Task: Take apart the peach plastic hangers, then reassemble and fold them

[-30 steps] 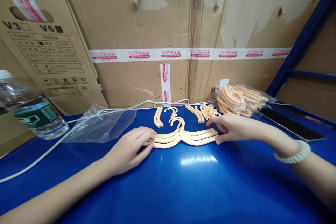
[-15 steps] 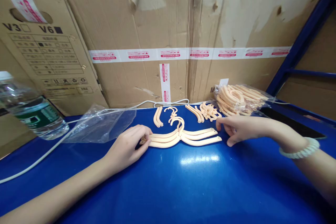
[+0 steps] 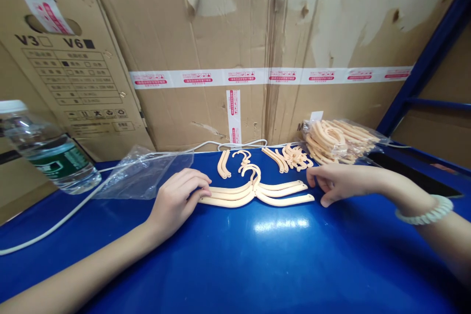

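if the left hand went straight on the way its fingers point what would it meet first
The stacked hangers: the left hand points rightward at their left ends and seems nearly touching them already, though depth is unclear.

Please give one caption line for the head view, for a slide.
Left hand and right hand flank stacked cream hangers on a blue table.

Bright overhead light, glare on blue table (image 3: pixel 279 225); edges bowed, perhaps softened
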Available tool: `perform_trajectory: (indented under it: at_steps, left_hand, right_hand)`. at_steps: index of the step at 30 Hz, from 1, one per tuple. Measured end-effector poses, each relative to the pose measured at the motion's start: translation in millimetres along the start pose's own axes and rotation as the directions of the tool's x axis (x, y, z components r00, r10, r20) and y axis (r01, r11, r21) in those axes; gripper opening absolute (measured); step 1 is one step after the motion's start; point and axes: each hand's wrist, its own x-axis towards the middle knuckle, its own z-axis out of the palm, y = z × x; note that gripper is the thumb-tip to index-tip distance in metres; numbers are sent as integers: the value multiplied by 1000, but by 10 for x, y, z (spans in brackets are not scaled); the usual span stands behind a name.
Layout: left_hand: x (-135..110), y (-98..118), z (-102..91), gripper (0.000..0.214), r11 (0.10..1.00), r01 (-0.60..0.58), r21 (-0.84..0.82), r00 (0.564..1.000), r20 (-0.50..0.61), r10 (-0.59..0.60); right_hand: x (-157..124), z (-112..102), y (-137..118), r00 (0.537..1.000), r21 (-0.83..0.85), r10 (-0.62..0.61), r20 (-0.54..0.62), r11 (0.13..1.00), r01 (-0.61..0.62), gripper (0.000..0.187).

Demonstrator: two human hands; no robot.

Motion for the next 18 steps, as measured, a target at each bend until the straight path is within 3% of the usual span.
perform_trajectory:
  at_steps: [9,18]
  left_hand:
    - [-7,15,3,8,996,85,2,994,-71,-84]
    - [0,27,-3,11,992,121,22,991,-54,-120]
  right_hand:
    - [17,10,18,1000,2,-2,-8,1000,2,37]
    - [8,11,11,1000,6,4,-1,1000,-4,36]
